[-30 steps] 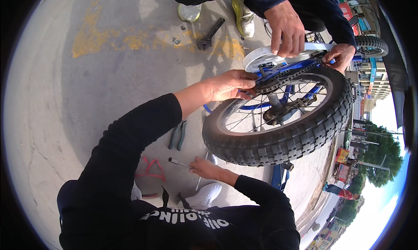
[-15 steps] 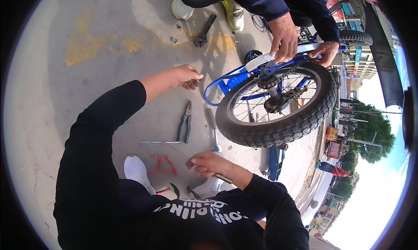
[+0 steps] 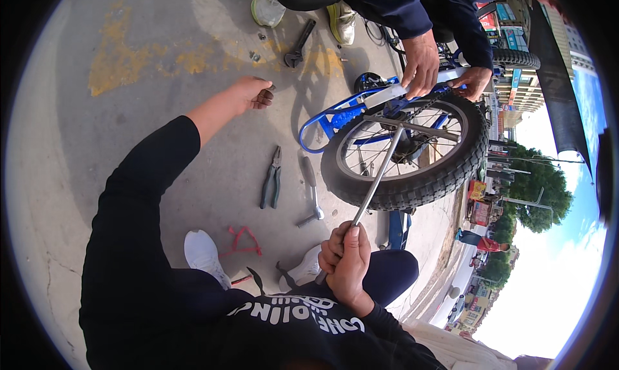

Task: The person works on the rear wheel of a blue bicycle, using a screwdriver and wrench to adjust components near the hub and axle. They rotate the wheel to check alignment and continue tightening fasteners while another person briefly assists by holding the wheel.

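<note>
My right hand (image 3: pixel 346 254) is wrapped round the long shaft of a metal T-handle wrench (image 3: pixel 379 182). The wrench slants up, and its crossbar appears in front of the wheel (image 3: pixel 412 200) of a small blue bicycle (image 3: pixel 336 121); contact between them cannot be judged. Out over the pavement, my left hand (image 3: pixel 250 94) has its fingers curled, with a tiny dark bit at the fingertips that is too small to name. A co-worker's two hands (image 3: pixel 420 66) hold a white chain guard (image 3: pixel 388 96) against the bicycle.
Pliers (image 3: pixel 271 178) and a ratchet wrench (image 3: pixel 313 191) lie between me and the bicycle. An adjustable wrench (image 3: pixel 300 46) and small metal parts (image 3: pixel 255 57) lie near the co-worker's shoes (image 3: pixel 268 8). A red strap-like piece (image 3: pixel 242 241) rests by my white shoe (image 3: pixel 205 257).
My right hand has swung the T-handle wrench up from low over the ground to in front of the wheel. My left hand has drawn back leftward and slightly up. The co-worker still holds the guard.
</note>
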Demonstrator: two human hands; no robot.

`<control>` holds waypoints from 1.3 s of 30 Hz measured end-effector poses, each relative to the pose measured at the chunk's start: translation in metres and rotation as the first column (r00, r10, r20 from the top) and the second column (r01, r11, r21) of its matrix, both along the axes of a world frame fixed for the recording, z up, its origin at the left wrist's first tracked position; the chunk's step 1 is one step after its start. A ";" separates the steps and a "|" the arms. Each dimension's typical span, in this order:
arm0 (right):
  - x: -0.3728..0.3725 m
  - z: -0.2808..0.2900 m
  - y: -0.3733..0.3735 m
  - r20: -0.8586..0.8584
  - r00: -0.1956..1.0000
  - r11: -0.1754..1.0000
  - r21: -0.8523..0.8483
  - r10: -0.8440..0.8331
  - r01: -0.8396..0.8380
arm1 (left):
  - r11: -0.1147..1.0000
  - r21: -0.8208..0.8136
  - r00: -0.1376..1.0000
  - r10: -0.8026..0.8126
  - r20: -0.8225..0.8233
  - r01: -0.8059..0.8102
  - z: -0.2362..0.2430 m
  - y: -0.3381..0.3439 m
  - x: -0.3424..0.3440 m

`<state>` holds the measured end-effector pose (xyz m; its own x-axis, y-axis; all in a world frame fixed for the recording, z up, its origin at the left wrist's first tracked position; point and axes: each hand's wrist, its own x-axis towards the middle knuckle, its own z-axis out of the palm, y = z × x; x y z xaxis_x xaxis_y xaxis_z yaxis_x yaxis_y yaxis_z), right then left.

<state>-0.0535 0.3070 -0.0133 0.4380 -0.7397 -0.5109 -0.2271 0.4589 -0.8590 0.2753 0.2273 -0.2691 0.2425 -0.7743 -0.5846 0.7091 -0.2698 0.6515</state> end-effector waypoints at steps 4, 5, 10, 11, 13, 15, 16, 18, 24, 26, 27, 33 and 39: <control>0.024 0.005 -0.003 0.082 0.989 0.986 -0.105 -0.123 0.131 | 0.999 -0.030 0.999 0.019 -0.051 -0.020 0.003 -0.002 -0.005; 0.027 0.008 -0.007 0.079 0.988 0.983 -0.122 -0.130 0.139 | 0.999 -0.034 0.998 0.022 -0.060 -0.024 0.002 -0.003 -0.006; 0.038 0.015 -0.014 0.080 0.979 0.973 -0.122 -0.189 0.197 | 1.000 -0.018 0.996 -0.006 -0.089 0.005 -0.006 -0.007 -0.008; 0.039 0.016 -0.015 0.084 0.980 0.975 -0.114 -0.179 0.188 | 1.000 -0.020 0.995 -0.009 -0.097 0.007 -0.007 -0.007 -0.009; 0.039 0.017 -0.016 0.092 0.983 0.980 -0.099 -0.161 0.170 | 1.000 -0.028 0.994 -0.003 -0.111 0.000 -0.009 -0.008 -0.011; 0.045 0.014 -0.016 0.059 0.983 0.978 -0.104 -0.174 0.179 | 1.000 -0.031 0.992 0.002 -0.127 -0.006 -0.011 -0.009 -0.013; 0.048 0.012 -0.016 0.043 0.983 0.978 -0.105 -0.178 0.181 | 1.000 -0.029 0.991 0.007 -0.135 -0.011 -0.013 -0.008 -0.013; 0.052 0.013 -0.015 0.077 0.982 0.973 -0.138 -0.175 0.184 | 0.999 -0.030 0.990 0.016 -0.143 -0.020 -0.016 -0.006 -0.012; 0.059 0.008 -0.014 0.063 0.978 0.977 -0.066 -0.199 0.203 | 0.999 -0.035 0.986 0.011 -0.168 -0.017 -0.011 -0.007 -0.017; 0.054 0.001 -0.010 0.035 0.980 0.980 0.017 -0.197 0.197 | 0.998 -0.057 0.981 0.001 -0.196 -0.012 -0.011 -0.007 -0.020; 0.057 0.002 -0.007 0.019 0.975 0.975 -0.016 -0.221 0.222 | 0.998 -0.064 0.981 0.005 -0.195 -0.018 -0.011 -0.008 -0.022; 0.065 0.005 -0.012 0.074 0.979 0.972 -0.120 -0.192 0.200 | 0.999 -0.052 0.980 0.000 -0.198 -0.011 -0.019 -0.009 -0.021; 0.066 0.010 -0.007 0.120 0.976 0.965 -0.170 -0.183 0.202 | 0.999 -0.041 0.981 -0.003 -0.192 -0.005 -0.013 -0.008 -0.026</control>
